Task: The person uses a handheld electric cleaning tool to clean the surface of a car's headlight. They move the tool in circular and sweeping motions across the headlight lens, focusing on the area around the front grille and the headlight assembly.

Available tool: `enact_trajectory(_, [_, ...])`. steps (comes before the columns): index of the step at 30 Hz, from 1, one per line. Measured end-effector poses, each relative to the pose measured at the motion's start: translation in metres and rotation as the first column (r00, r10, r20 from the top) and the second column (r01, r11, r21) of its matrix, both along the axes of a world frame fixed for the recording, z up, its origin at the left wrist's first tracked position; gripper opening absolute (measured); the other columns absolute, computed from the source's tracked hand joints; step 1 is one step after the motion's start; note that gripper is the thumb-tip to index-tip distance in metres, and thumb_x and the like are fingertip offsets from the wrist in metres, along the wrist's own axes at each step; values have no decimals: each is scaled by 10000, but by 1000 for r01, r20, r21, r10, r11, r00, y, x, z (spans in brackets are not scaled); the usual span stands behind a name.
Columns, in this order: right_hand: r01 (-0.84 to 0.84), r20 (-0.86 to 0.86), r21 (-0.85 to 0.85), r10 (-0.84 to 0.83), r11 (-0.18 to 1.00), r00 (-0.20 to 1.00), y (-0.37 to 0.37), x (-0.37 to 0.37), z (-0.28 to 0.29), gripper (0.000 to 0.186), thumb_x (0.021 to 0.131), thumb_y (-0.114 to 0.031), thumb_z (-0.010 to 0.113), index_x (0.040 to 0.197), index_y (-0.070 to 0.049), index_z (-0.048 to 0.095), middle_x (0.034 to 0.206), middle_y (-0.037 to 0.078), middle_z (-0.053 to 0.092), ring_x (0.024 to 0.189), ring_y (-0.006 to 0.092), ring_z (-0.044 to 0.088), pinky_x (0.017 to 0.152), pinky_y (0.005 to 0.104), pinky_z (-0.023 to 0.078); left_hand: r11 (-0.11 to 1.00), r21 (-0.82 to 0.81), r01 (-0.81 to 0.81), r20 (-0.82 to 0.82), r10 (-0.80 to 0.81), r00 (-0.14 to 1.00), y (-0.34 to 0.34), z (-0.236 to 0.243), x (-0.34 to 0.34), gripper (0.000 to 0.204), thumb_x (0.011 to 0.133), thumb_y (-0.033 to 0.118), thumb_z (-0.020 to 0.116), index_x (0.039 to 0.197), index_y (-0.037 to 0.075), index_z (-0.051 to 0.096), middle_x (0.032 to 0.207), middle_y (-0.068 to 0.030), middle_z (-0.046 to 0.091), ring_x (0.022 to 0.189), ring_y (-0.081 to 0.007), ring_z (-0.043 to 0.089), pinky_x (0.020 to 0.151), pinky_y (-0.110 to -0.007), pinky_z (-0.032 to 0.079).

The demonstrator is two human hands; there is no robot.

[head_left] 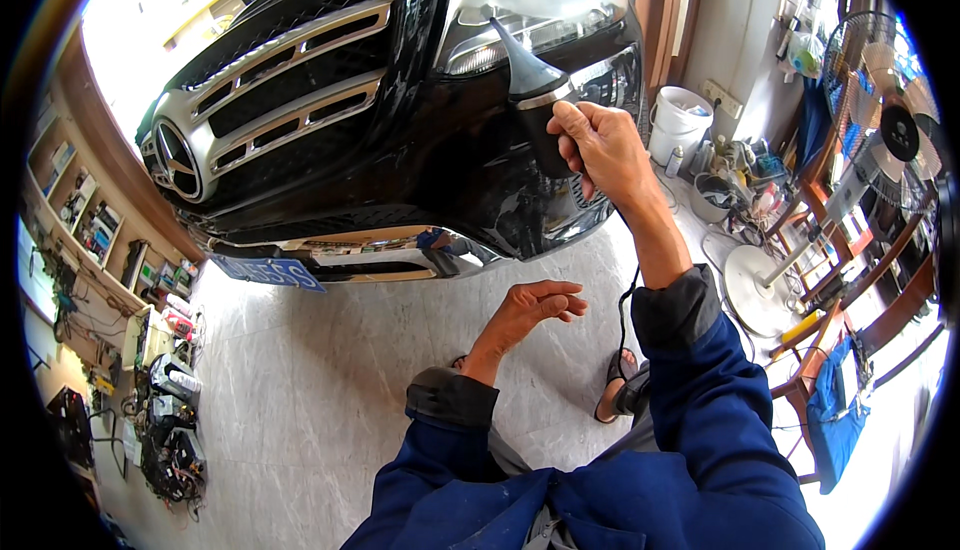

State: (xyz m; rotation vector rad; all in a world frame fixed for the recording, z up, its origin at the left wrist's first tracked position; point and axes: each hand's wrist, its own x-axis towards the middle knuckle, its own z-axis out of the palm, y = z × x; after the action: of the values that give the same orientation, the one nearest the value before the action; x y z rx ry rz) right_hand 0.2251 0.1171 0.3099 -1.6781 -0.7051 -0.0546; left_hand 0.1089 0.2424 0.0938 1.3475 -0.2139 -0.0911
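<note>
My right hand (590,150) grips a black corded tool (540,100), with a silver ring and a long, tapered grey nozzle whose tip points up toward the headlight (535,35) of a black car. The tool is in front of the car's bumper (500,200); I cannot tell whether it touches it. Its cord hangs down beside my right forearm. Below the bumper, my left hand (535,305) is held in the air over the tiled floor (300,380), fingers apart and loosely curved, with nothing in it. The grille (290,70) with a round emblem fills the upper left.
At right stand a white bucket (680,125), a smaller pail (712,200) with clutter, a pedestal fan (760,290) and a wooden chair (840,340) with a blue cloth. Along the left are shelves (85,195) and tangled equipment (170,430) on the floor. My feet stand below.
</note>
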Motion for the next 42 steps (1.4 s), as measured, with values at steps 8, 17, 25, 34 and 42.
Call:
enact_trajectory(8, [19,2,22,-19,1000,1000,-8,9,-3,426,1065,-350,598,912,34,702,670,12,599,547,74,549,364,247,452,998,-51,29,-21,-30,999,2,-2,2,394,974,269,737,1281,22,718,1124,-153,776,1038,-246,757,897,-344,602])
enact_trajectory(17, [72,-11,27,-71,997,997,-26,18,-10,433,1060,-364,607,917,33,703,681,10,596,554,77,544,364,247,448,1000,-17,7,-6,-7,1000,-2,-3,3,387,979,263,724,1268,5,719,1086,-162,782,1016,-258,762,896,-378,608])
enact_trajectory(25, [104,-25,15,-104,994,994,-40,23,-12,436,1060,-373,610,924,31,700,679,10,593,554,75,542,359,244,445,1000,-16,19,-16,-19,1000,-3,-2,2,375,973,239,735,1285,30,718,1123,-163,775,1050,-256,756,889,-347,605])
enact_trajectory(34, [142,-16,3,-142,990,990,-57,32,-16,436,1063,-373,609,922,30,699,664,9,587,535,74,529,351,241,437,1000,-3,17,-25,-17,1000,-5,-4,3,357,970,248,738,1261,41,735,1116,-160,777,1045,-256,757,890,-352,610])
enact_trajectory(42, [170,-15,3,-170,985,985,-66,41,-18,438,1058,-372,616,915,31,712,674,15,597,547,78,539,354,242,436,1000,27,8,-20,-8,1000,-6,-5,3,336,970,248,733,1249,60,747,1110,-156,779,1041,-256,759,897,-364,612])
